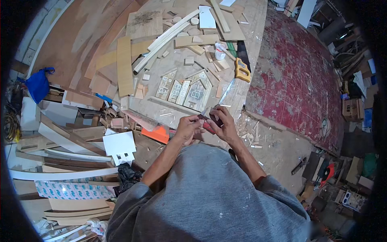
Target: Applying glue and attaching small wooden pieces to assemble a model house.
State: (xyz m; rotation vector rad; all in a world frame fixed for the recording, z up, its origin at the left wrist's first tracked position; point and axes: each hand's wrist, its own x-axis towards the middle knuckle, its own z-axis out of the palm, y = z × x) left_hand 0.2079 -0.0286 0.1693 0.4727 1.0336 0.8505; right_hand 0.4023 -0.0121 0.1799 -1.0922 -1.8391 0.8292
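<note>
Left hand [188, 127] and right hand [226, 126] pinch a small red-and-dark object [208, 127] between bent fingers at the near side of the bench [253, 26]; a firm, opposed hold should likely keep it steady.

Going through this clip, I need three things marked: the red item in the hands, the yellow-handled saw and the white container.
Red item [209, 128]: head view, its red body.
Yellow-handled saw [243, 69]: head view, the handle.
White container [219, 54]: head view, its side.

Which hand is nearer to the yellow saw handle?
Right. The right hand is below the yellow saw handle; the left hand is farther off, to the lower left.
</note>
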